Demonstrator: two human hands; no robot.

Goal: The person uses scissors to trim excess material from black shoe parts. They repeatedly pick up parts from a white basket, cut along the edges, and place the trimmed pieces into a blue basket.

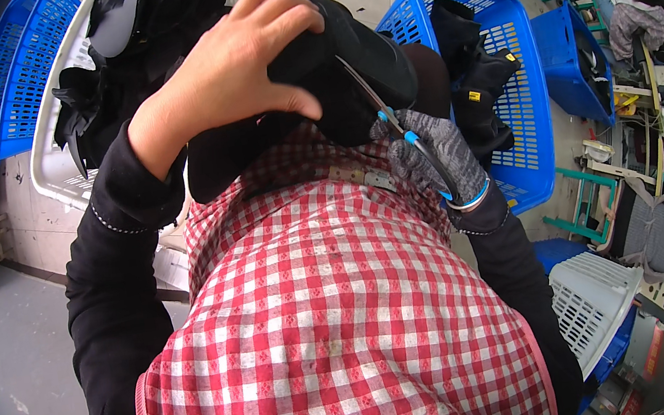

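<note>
Above my lap, my bare left hand (244,63) curves round a soft black piece (300,63), thumb on the near side and fingers bent over the far side. The piece looks like fabric, and its full shape is lost among other black material. A grey knit glove covers my right hand (433,151), which is closed on slim metal scissors (368,92) with bright blue bands. Their tip points up and left, against the black piece. Just beyond lies a larger dark, rounded form (374,53).
On the left, a white basket (46,167) is heaped with black pieces (122,75), beside stacked blue baskets (17,78). At right, a blue basket (533,94) holds black items (482,97) with yellow labels. Further right stand a white crate (596,302) and a green frame (583,210).
</note>
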